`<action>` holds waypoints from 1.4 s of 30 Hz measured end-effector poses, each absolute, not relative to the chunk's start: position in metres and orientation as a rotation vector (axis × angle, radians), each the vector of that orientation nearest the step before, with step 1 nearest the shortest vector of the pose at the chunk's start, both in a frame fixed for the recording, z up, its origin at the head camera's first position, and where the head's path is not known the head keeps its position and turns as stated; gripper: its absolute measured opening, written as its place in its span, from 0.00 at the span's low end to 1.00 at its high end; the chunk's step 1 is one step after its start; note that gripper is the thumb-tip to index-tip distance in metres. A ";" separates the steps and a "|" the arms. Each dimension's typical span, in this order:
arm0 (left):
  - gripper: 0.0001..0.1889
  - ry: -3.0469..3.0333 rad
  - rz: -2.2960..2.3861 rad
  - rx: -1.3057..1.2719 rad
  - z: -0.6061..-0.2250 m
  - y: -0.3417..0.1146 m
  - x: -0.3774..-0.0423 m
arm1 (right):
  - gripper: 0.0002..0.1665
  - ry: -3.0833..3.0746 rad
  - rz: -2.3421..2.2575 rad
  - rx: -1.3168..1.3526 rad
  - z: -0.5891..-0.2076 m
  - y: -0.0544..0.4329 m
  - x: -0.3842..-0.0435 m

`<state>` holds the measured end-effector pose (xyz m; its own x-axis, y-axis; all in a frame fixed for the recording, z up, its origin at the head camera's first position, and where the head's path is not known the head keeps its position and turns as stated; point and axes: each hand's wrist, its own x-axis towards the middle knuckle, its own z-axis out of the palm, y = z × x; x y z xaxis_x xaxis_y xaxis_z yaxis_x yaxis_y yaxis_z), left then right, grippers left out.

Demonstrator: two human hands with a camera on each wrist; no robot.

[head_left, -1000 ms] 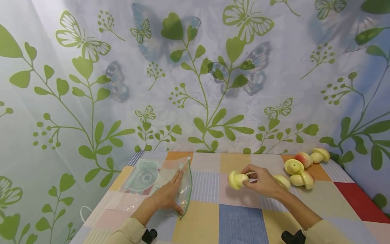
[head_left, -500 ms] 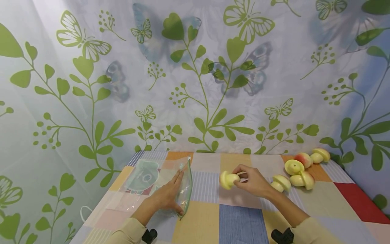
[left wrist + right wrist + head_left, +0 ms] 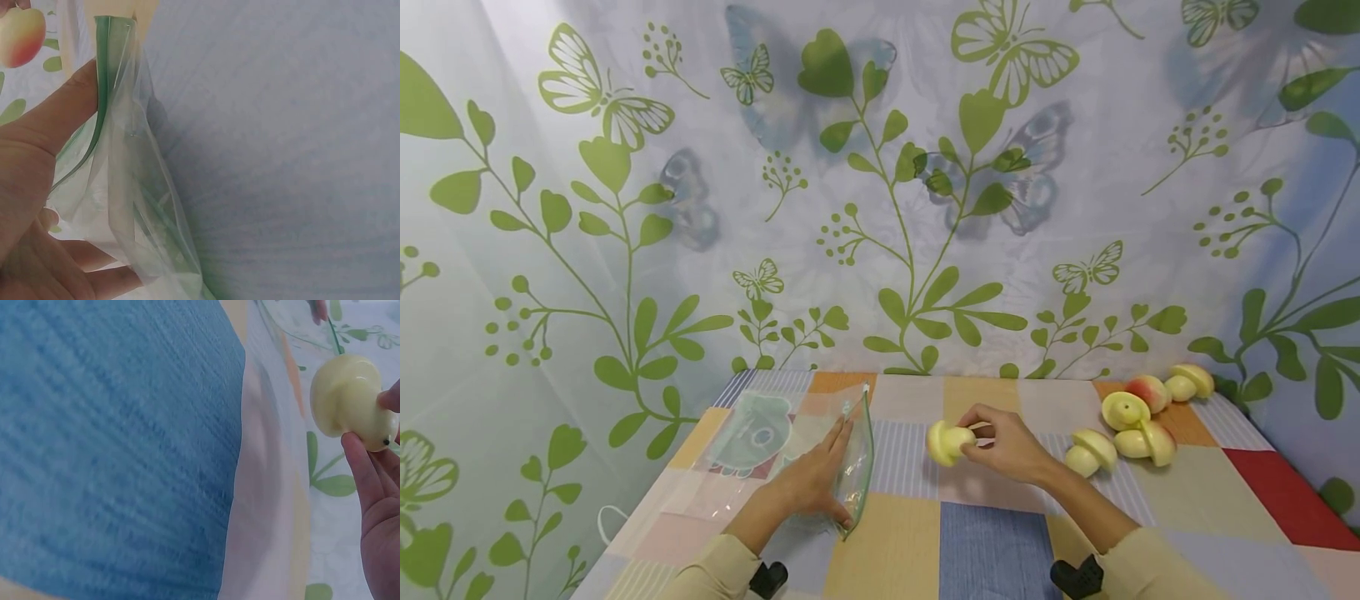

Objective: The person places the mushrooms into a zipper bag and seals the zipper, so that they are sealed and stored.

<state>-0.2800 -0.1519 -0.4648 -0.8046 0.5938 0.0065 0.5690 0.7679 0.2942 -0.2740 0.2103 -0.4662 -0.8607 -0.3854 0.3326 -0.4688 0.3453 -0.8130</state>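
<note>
A clear zip bag (image 3: 752, 437) with a green zip edge and a pale green animal print lies on the left of the table. My left hand (image 3: 811, 479) spreads its fingers and thumb at the mouth of the bag. In the left wrist view the thumb (image 3: 72, 103) touches the green edge, and the mouth of the bag (image 3: 156, 219) gapes. To the right, my right hand (image 3: 1011, 448) pinches a toy mushroom (image 3: 946, 443) by its pale stem, cap towards the bag. The right wrist view shows the mushroom (image 3: 350, 394) between thumb and fingers.
Several more toy mushrooms form a loose group on the right of the table; the nearest mushroom (image 3: 1090, 452) lies on its side. A patchwork cloth (image 3: 887, 550) covers the table. Behind it hangs a curtain (image 3: 880, 250) printed with leaves and butterflies.
My right hand has moved left with the mushroom, closer to the bag, uncovering another mushroom behind the wrist. The left hand and the bag have stayed in place.
</note>
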 end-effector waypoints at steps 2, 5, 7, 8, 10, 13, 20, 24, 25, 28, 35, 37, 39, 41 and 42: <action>0.79 2.877 0.436 0.944 -0.464 -0.151 -0.280 | 0.13 -2.503 1.566 0.806 -0.467 0.206 -0.276; 0.80 2.885 0.437 0.940 -0.463 -0.151 -0.279 | 0.13 -2.490 1.578 0.832 -0.467 0.199 -0.279; 0.80 2.888 0.437 0.938 -0.463 -0.150 -0.279 | 0.13 -2.482 1.587 0.848 -0.467 0.195 -0.281; 0.80 2.890 0.436 0.938 -0.462 -0.150 -0.279 | 0.13 -2.477 1.591 0.854 -0.467 0.192 -0.282; 0.80 2.891 0.437 0.937 -0.462 -0.150 -0.278 | 0.13 -2.473 1.604 0.859 -0.467 0.187 -0.283; 0.80 2.891 0.444 0.935 -0.462 -0.150 -0.278 | 0.13 -2.465 1.631 0.868 -0.467 0.180 -0.284; 0.81 2.899 0.458 0.936 -0.461 -0.150 -0.277 | 0.12 -2.446 1.666 0.852 -0.472 0.165 -0.286; 0.81 2.897 0.458 0.931 -0.461 -0.149 -0.275 | 0.12 -2.439 1.688 0.845 -0.473 0.157 -0.287; 0.81 2.898 0.459 0.931 -0.461 -0.149 -0.275 | 0.12 -2.438 1.689 0.849 -0.473 0.155 -0.287; 0.81 2.903 0.447 0.936 -0.461 -0.149 -0.275 | 0.12 -2.439 1.689 0.858 -0.473 0.148 -0.290; 0.80 2.905 0.433 0.939 -0.462 -0.149 -0.274 | 0.13 -2.441 1.692 0.842 -0.474 0.131 -0.294; 0.79 2.900 0.441 0.936 -0.462 -0.149 -0.274 | 0.13 -2.440 1.696 0.842 -0.475 0.125 -0.296; 0.79 2.892 0.448 0.930 -0.462 -0.148 -0.274 | 0.13 -2.445 1.693 0.847 -0.477 0.120 -0.297; 0.79 2.883 0.457 0.924 -0.462 -0.148 -0.273 | 0.13 -2.455 1.688 0.849 -0.479 0.115 -0.299; 0.79 2.880 0.461 0.923 -0.462 -0.148 -0.273 | 0.13 -2.461 1.678 0.851 -0.480 0.113 -0.300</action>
<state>-0.2733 -0.1482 -0.4618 -0.8148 0.5796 0.0129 0.5547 0.7730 0.3079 -0.2999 0.1127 -0.4796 -0.8482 -0.4125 0.3323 -0.4599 0.2624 -0.8483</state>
